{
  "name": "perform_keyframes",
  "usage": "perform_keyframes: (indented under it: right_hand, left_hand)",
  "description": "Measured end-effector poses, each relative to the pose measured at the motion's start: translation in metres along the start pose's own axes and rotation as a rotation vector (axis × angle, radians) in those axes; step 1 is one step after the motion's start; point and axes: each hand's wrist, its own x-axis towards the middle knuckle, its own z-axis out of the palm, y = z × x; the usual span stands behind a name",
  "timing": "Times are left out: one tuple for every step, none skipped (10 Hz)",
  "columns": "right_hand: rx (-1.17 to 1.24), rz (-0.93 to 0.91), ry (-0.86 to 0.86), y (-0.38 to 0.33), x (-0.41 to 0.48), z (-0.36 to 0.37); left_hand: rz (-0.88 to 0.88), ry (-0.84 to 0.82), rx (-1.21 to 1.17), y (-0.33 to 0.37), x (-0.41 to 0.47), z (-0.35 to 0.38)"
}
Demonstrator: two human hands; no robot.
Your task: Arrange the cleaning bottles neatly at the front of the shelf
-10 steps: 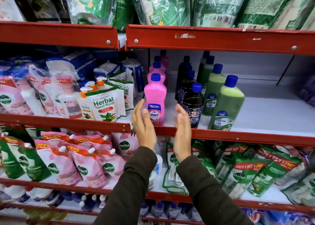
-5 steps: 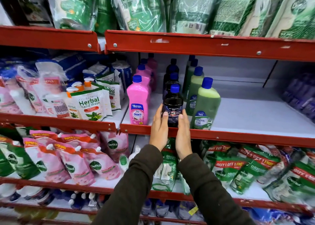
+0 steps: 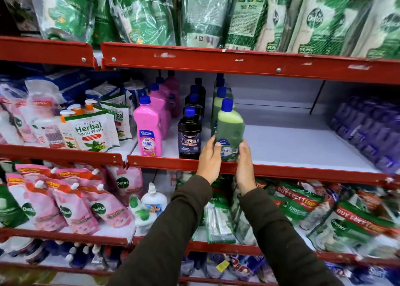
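Observation:
Three rows of blue-capped cleaning bottles stand on the middle shelf (image 3: 303,147). A pink Shakti bottle (image 3: 147,127) leads the left row and a black Bactin bottle (image 3: 189,134) leads the middle row, both at the front edge. The front green Bactin bottle (image 3: 229,129) is blurred and sits between my two hands at the shelf's front lip. My left hand (image 3: 208,158) presses its left side, my right hand (image 3: 244,164) its right side. More pink, black and green bottles line up behind.
Herbal hand wash pouches (image 3: 91,132) fill the shelf section to the left. Purple bottles (image 3: 372,129) stand at the far right. The white shelf between green row and purple bottles is bare. Dettol refill packs crowd the shelves above and below. A red rail (image 3: 303,171) edges the shelf.
Both hands left the black bottle and moved right onto the front green bottle. The black bottle now stands at the front edge beside the pink one. The camera shifted right and closer.

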Motion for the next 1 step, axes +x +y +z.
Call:
perform_keyframes:
  right_hand:
    - [0.006,-0.013,-0.018,-0.0120,-0.0043,-0.0082]
  left_hand:
    - [-0.007,0.022,-0.006,-0.0017,-0.0028,0.0039]
